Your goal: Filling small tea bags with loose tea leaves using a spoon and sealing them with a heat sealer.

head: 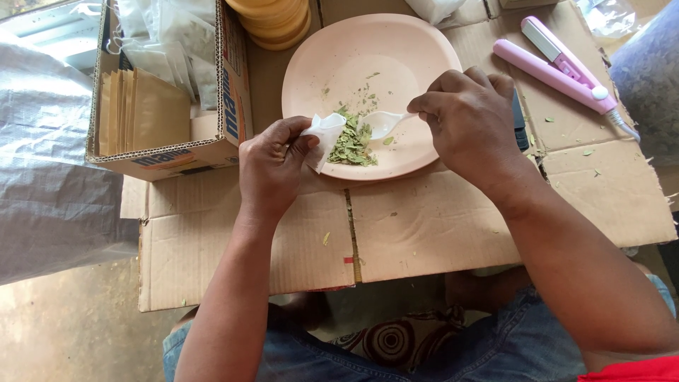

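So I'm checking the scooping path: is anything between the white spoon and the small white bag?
Only the pile of dried green leaves lies between the spoon and the bag; nothing else visible.

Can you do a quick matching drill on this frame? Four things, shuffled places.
Things:
1. white spoon
2. small white pouch
3. pink sealer tool
4. brown envelopes

Places:
A. in the cardboard box
B. in the right hand
C. on the cardboard right of the pink plate
D. in the left hand

Pairs: 1-B, 2-D, 3-C, 4-A
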